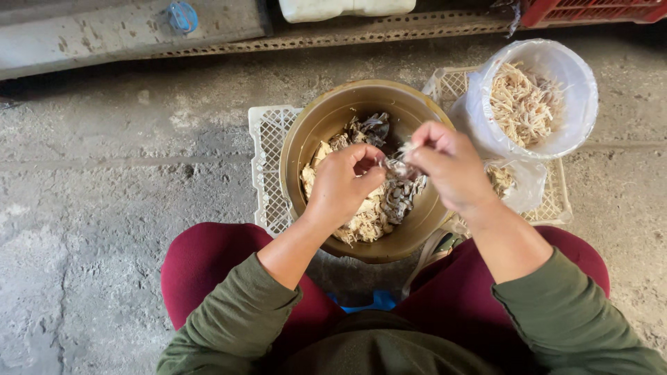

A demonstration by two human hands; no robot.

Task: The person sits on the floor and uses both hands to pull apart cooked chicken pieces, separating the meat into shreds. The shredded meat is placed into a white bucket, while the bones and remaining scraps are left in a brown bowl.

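Both hands pinch one small dried fish over a bowl.

The brass-coloured bowl (299,139) holds grey and pale fish scraps; left hand (344,184) and right hand (448,167) close together on the silvery fish (398,167); rightward, a plastic-lined white bucket (580,83) holds pale shreds.

Rough grey concrete floor (125,173), stained and cracked, with a shallow groove running left to right. Directly on it: white plastic lattice crate (267,163) lying flat at centre, carrying a brown round basin (306,132) and, to the right, a white bucket (583,83) lined with a clear bag. Along the far edge: pale concrete slab (104,35) at left with a small blue object (183,15) on top, perforated metal strip (347,35) beside it, white container (333,8) and red crate (590,10) beyond. Blue item (379,302) on the floor near the bottom centre, mostly hidden.
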